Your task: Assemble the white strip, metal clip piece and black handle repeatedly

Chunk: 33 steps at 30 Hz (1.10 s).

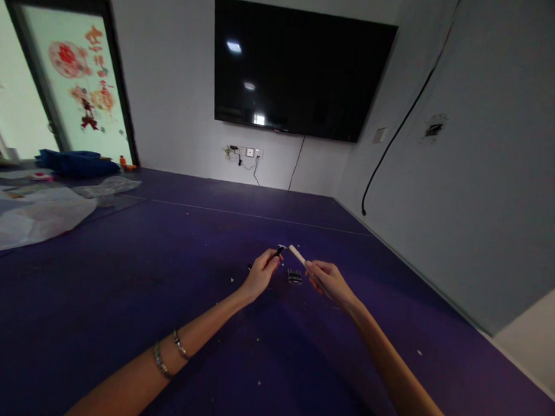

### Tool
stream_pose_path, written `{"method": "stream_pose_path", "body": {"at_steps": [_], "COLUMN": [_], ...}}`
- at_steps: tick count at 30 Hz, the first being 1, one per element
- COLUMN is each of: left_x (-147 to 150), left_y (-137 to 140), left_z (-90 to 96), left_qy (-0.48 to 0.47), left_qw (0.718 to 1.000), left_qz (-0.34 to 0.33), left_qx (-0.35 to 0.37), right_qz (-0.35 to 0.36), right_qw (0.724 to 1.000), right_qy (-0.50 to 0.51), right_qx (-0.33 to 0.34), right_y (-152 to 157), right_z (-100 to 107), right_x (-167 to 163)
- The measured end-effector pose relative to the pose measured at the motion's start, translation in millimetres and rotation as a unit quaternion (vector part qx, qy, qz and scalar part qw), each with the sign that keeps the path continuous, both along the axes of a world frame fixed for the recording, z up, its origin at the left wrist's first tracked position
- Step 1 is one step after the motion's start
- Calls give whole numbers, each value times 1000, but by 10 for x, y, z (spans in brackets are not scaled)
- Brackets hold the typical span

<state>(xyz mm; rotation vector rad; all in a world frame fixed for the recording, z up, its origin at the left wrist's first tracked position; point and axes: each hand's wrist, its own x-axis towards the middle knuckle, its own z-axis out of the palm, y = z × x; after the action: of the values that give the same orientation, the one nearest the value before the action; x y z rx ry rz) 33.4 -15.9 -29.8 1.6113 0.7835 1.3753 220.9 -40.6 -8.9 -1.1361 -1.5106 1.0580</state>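
Observation:
Pinched in my left hand (262, 272) is a small black-handled tool (280, 251) with a light, metallic-looking head; its exact kind is too small to tell. My right hand (326, 280) is closed around a pale, round-ended stick (297, 255), which points up and left toward the tool's head. The two tips are close together, and I cannot tell whether they touch. Below the stick, between my hands, a small dark rectangular case (295, 276) with clear or shiny parts lies on the purple surface (186, 302). Small white scraps (232, 280) are scattered nearby.
White sheets and clear plastic (42, 216) lie at the left, with a dark blue cloth bundle (79, 162) behind them. A black cable (401, 124) hangs down the right wall. A large television (302, 68) is mounted on the far wall above sockets (250, 152).

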Motion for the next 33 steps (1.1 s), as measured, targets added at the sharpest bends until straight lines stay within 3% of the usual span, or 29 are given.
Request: {"method": "stream_pose_path", "body": {"at_steps": [24, 33], "left_x": [1, 19], "left_y": [15, -40], "left_z": [-44, 1], "left_qy": [9, -60], "left_qw": [1000, 994], "left_qz": [-18, -59], "left_qx": [-7, -68], "right_qz": [15, 15], "right_qw": [1000, 1000], "right_qy": [-25, -17], "right_qx": [0, -3], "right_y": [29, 30], "right_z": [-61, -71], "right_x": [59, 47]}}
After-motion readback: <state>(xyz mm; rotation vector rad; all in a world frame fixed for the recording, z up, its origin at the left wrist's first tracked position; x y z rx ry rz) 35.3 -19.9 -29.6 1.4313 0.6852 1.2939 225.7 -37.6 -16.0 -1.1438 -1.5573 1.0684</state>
